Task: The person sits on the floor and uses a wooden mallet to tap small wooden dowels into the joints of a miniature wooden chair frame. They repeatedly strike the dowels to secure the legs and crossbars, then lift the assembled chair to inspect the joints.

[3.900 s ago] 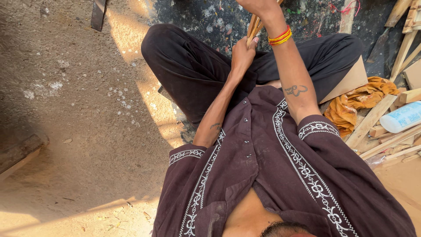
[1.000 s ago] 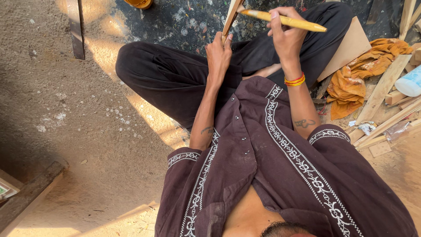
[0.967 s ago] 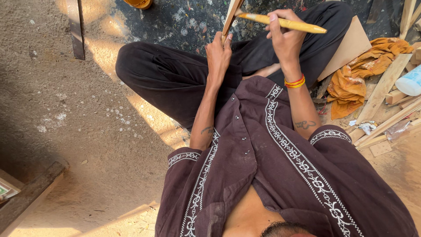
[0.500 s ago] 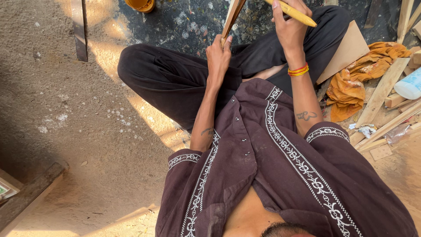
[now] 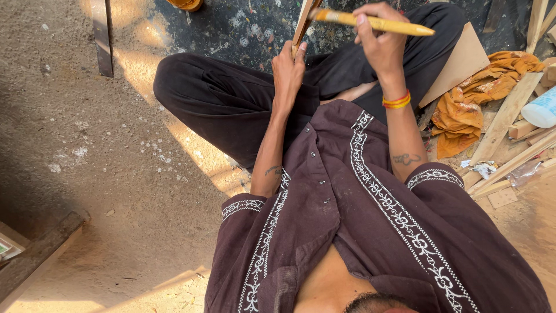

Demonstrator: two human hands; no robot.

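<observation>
Both hands are raised, left (image 5: 288, 68) and right (image 5: 379, 40), fingers curled tight.

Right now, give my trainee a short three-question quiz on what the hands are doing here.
1. True or false: the right hand holds a yellow-handled brush.
2. What does the left hand grip? A) an orange cloth B) a wooden strip C) a white bottle
3. Fill in: the orange cloth lies on the person's ____ side.

Key: 1 true. 2 B, the wooden strip, which stands nearly upright and runs out of the top of the view. 3 right, beside the loose wood offcuts.
</observation>
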